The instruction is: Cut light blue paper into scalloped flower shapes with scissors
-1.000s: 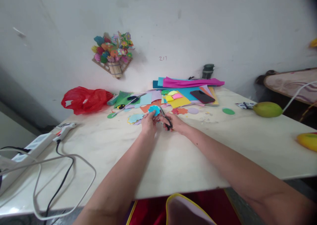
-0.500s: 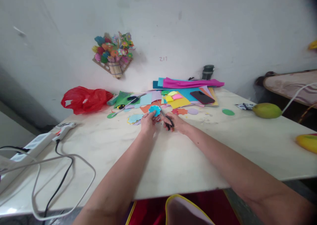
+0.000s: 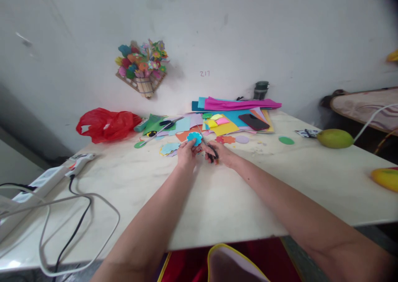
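Between the thumb and fingers of my left hand (image 3: 187, 153) is a blue paper flower (image 3: 194, 138) with a scalloped edge. My right hand (image 3: 219, 153) is closed on the dark handles of a pair of scissors (image 3: 212, 150). The blades point up and away, right beside the flower's right edge; whether they touch the paper I cannot tell. Just left of my left hand lies a light blue paper flower (image 3: 170, 148) on other cut pieces. An orange paper flower (image 3: 229, 139) and a lilac paper oval (image 3: 241, 139) lie beyond my right hand.
Coloured paper sheets (image 3: 230, 128), a phone (image 3: 253, 122) and a second pair of scissors (image 3: 169, 124) lie at the back. A red plastic bag (image 3: 107, 124) sits back left. Cables and a power strip (image 3: 40, 184) are at left, a green mango (image 3: 335, 138) at right.
Both hands stay almost where they were, with the blue flower and the scissors still held. The view has shifted very slightly; nothing else has visibly moved.
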{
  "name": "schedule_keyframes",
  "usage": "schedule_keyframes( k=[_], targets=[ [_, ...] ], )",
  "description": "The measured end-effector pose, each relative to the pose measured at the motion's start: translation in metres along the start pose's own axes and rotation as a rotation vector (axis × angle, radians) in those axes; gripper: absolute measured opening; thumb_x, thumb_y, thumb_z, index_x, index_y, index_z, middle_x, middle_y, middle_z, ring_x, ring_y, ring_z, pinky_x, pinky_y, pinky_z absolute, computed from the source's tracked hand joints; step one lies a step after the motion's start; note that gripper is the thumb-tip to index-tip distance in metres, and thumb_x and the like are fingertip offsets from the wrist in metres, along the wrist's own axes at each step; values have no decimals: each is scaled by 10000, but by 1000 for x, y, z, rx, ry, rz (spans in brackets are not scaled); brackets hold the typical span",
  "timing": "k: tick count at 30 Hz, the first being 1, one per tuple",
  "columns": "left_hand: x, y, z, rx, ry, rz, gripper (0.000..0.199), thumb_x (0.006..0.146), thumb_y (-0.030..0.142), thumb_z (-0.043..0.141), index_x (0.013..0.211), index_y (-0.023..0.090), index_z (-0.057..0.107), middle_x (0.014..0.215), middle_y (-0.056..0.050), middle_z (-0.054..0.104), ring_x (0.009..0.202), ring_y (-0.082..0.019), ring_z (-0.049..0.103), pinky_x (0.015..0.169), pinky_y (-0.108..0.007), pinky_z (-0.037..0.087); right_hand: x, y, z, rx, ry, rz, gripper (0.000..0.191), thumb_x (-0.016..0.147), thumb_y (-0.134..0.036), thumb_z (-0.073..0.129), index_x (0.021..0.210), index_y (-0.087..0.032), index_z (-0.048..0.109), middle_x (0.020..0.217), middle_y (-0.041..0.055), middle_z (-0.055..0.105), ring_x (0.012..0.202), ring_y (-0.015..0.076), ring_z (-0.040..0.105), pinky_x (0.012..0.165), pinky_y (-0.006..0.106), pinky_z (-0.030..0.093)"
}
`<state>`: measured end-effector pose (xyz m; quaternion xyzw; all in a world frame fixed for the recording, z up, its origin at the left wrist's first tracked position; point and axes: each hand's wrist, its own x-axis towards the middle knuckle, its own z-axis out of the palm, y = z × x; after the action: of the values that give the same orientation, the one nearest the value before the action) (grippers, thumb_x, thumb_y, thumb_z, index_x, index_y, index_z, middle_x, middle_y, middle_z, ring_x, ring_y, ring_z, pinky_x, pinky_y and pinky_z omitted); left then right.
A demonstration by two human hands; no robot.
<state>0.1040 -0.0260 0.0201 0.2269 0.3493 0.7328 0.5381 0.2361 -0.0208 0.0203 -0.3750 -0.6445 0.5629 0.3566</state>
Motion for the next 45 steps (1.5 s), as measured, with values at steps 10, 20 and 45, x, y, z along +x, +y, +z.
schedule_keyframes(
  k=[10,20,45],
  targets=[
    [3,-3,-2,-19,22,9,151,640,107,715,649,140,568,625,-14,641,550,-107,604,586,-229,473,-1,-1,2,22,10,-8,326,775,-461,645,789,-154,535,570,-14,578,423,73,522,297,148,322],
    [1,-4,1,-29,33,-2,143,643,110,697,650,146,559,598,-1,635,521,-100,592,555,-216,453,-1,-2,1,4,25,-1,321,777,-460,640,785,-157,535,564,-22,570,426,72,526,305,150,327],
    [3,-6,0,-19,10,23,158,659,120,714,647,153,559,587,5,630,510,-90,592,541,-200,457,-1,-4,5,-6,33,14,257,789,-392,642,793,-170,514,519,-40,539,397,80,492,283,160,300]
  ],
)
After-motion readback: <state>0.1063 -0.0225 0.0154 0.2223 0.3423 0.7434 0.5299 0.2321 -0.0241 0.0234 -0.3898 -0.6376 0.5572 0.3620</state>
